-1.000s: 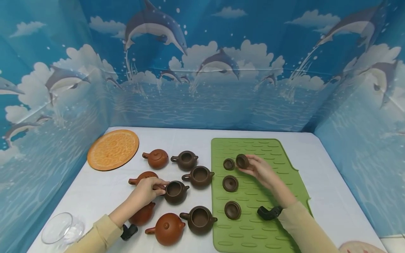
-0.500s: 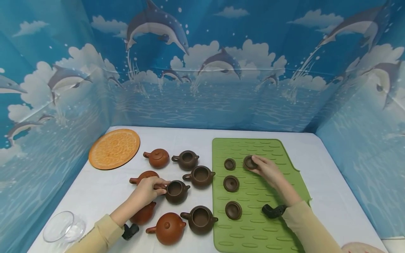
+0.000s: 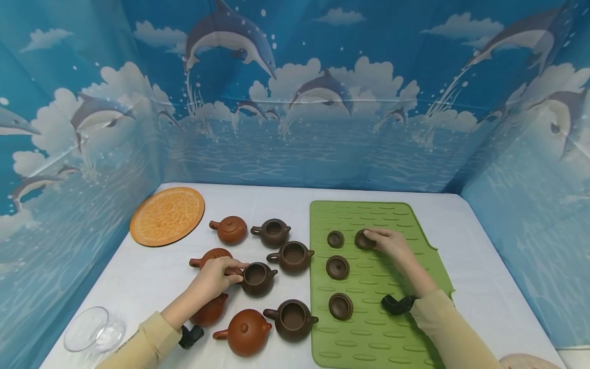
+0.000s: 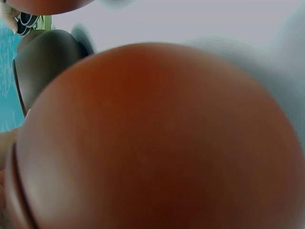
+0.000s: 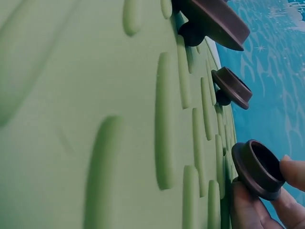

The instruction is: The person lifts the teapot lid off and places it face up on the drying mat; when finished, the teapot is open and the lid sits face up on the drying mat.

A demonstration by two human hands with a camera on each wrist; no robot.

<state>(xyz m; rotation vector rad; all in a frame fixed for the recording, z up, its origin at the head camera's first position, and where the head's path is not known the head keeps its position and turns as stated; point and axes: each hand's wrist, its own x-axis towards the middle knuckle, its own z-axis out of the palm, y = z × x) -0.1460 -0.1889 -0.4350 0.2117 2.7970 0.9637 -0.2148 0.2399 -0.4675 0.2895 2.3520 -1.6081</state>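
Note:
Pinched at its handle side by my left hand (image 3: 213, 279), a lidless dark brown teapot (image 3: 259, 290) stands on the white table. My right hand (image 3: 391, 246) holds a dark brown teapot lid (image 3: 363, 240) over the back of the green mat (image 3: 382, 335). Seen from the right wrist, the thumb is on the rim of this lid (image 5: 257, 169) and fingers are under it, hollow side showing. Three more lids lie knob-down on the mat: a small one (image 3: 335, 239), a middle one (image 3: 338, 267) and a front one (image 3: 340, 306). A reddish teapot (image 4: 157, 133) fills most of the left wrist view.
Other lidless dark teapots (image 3: 293, 320) stand left of the mat. Several reddish teapots, one lidded (image 3: 244, 333), surround my left hand and forearm. An orange round mat (image 3: 167, 216) lies back left, a clear glass container (image 3: 85, 330) front left. A dolphin-print curtain (image 3: 295, 148) encloses the table.
My right hand has moved slightly right with the lid, away from the small lid, and tilted it down toward the mat. The left hand keeps its place on the teapot.

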